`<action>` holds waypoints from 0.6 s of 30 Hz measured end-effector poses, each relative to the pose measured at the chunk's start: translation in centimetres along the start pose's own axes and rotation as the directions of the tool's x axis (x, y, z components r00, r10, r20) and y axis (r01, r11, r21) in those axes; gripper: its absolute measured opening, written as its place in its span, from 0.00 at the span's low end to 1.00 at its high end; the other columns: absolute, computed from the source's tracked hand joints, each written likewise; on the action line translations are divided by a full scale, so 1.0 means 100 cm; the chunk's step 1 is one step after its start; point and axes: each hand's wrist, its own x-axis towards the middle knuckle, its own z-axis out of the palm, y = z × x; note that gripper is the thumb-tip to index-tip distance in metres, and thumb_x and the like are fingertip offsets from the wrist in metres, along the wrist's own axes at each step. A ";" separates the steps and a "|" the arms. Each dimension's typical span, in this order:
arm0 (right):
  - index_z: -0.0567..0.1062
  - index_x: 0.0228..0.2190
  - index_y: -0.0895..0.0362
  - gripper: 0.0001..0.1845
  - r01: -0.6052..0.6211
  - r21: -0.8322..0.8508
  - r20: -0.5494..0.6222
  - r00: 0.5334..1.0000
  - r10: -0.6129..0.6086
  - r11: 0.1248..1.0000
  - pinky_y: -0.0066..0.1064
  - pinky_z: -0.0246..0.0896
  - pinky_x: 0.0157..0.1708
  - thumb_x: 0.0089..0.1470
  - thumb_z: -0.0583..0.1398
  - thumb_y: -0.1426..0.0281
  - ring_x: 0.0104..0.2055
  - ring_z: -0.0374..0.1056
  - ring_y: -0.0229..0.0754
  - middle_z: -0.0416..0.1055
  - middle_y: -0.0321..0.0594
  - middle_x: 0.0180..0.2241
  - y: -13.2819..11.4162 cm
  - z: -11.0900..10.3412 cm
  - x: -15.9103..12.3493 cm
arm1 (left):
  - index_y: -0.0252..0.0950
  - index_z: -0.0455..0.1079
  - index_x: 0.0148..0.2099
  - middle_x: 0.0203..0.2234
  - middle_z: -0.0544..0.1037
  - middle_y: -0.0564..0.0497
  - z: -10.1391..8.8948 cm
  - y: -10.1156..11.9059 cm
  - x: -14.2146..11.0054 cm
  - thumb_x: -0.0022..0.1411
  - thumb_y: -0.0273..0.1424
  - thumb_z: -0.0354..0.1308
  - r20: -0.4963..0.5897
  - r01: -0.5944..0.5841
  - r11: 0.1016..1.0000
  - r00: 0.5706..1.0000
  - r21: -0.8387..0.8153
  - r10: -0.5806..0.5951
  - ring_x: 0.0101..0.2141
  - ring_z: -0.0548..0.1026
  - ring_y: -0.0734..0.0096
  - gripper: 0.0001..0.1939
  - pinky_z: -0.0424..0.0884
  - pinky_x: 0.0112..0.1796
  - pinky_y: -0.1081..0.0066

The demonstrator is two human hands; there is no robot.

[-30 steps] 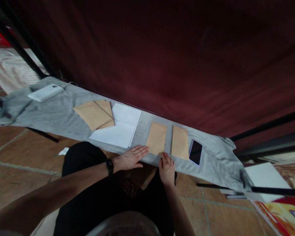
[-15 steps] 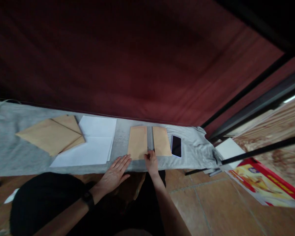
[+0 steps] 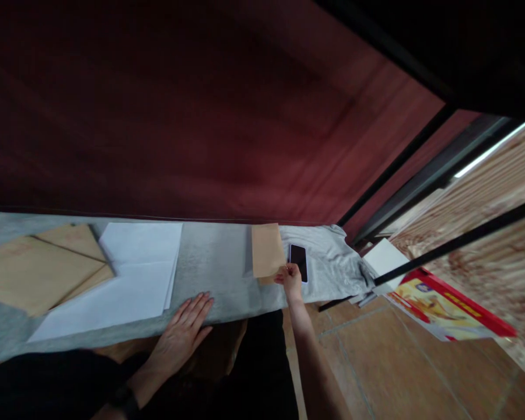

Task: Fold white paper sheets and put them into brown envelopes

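My right hand (image 3: 289,282) pinches the lower right corner of a brown paper envelope (image 3: 266,251). Under its bottom edge a strip of another brown envelope (image 3: 269,280) peeks out. Close by on the right, a dark-screened phone (image 3: 299,261) lies on the grey cloth (image 3: 219,256), partly behind my fingers. My left hand (image 3: 186,326) rests palm down at the cloth's front edge, fingers stretched out, holding nothing. To its upper left lie white paper sheets (image 3: 144,274) with a crease across them.
More brown envelopes (image 3: 35,268) overlap the white sheets at the left. A dark red curtain (image 3: 179,146) rises behind the cloth-covered surface. Black metal bars (image 3: 464,239) cross on the right, near a red and yellow box (image 3: 450,306) and a white panel (image 3: 385,256).
My right hand has moved one envelope rightward onto the other, by the phone. My left hand no longer touches an envelope. The view has turned to the right.
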 end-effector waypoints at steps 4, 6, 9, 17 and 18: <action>0.64 0.34 0.52 0.08 -0.002 -0.144 -0.027 1.000 -0.002 0.990 0.28 0.68 0.19 0.56 0.55 0.61 0.19 0.70 0.38 0.69 0.29 0.23 0.004 -0.010 0.000 | 0.35 0.59 0.68 0.65 0.66 0.42 0.006 -0.002 -0.003 0.70 0.42 0.50 0.003 -0.013 1.000 1.000 0.018 0.013 0.63 0.66 0.56 0.29 0.55 0.64 0.56; 0.66 0.34 0.52 0.06 0.006 -0.246 -0.036 0.999 -0.015 0.969 0.28 0.66 0.20 0.59 0.54 0.63 0.20 0.71 0.39 0.69 0.31 0.22 0.005 -0.014 -0.002 | 0.35 0.59 0.69 0.66 0.65 0.42 0.008 -0.003 -0.004 0.70 0.42 0.50 0.006 -0.011 1.000 1.000 0.027 0.011 0.63 0.66 0.56 0.30 0.54 0.65 0.56; 0.68 0.36 0.53 0.05 0.025 -0.419 -0.065 0.996 -0.058 0.907 0.28 0.64 0.23 0.60 0.53 0.67 0.25 0.73 0.41 0.72 0.35 0.25 0.003 -0.016 -0.006 | 0.34 0.59 0.69 0.65 0.66 0.42 0.009 -0.002 -0.004 0.70 0.41 0.50 0.000 -0.007 0.999 1.000 0.034 0.007 0.63 0.66 0.55 0.30 0.53 0.65 0.56; 0.71 0.40 0.59 0.08 0.066 -0.750 -0.082 0.978 -0.192 0.658 0.27 0.58 0.28 0.64 0.53 0.71 0.34 0.74 0.43 0.73 0.48 0.39 -0.002 -0.012 -0.020 | 0.34 0.58 0.69 0.64 0.67 0.41 0.003 0.003 0.000 0.70 0.41 0.49 -0.009 0.012 1.000 1.000 0.027 -0.012 0.63 0.67 0.55 0.30 0.54 0.64 0.55; 0.71 0.40 0.59 0.08 0.068 -0.767 -0.079 0.977 -0.199 0.638 0.27 0.57 0.27 0.64 0.53 0.70 0.34 0.74 0.42 0.73 0.48 0.40 -0.003 -0.012 -0.021 | 0.34 0.57 0.69 0.64 0.67 0.41 0.002 0.003 0.001 0.71 0.42 0.49 -0.008 0.013 1.000 1.000 0.028 -0.013 0.63 0.67 0.55 0.30 0.54 0.64 0.54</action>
